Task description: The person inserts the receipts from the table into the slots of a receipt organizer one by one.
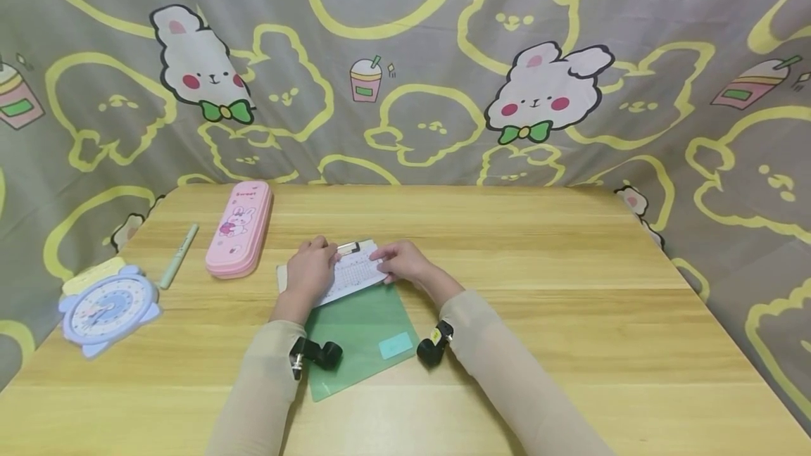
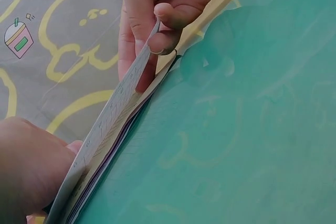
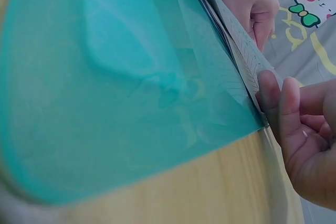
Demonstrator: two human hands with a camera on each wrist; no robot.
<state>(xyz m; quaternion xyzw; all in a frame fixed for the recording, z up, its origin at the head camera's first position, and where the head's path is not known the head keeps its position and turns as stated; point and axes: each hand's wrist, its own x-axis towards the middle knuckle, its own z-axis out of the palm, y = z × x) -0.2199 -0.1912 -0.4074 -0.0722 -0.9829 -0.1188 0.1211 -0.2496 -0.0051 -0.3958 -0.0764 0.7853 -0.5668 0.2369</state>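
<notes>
A translucent green plastic folder lies tilted on the table. Papers printed with a grid stand at its far edge, a metal clip at their top. With thumb and fingertips, my right hand pinches the right edge of the front sheet, also visible in the right wrist view, where the right hand is at the paper's edge. My left hand grips the left part of the papers, thumb close to the clip. In the left wrist view, several sheets show edge-on behind the folder; the left fingertips are partly hidden.
To the left are a pink pencil case, a pale green pen and a blue toy clock over a yellow piece. A light blue label sits on the folder. A patterned curtain hangs behind the wooden table.
</notes>
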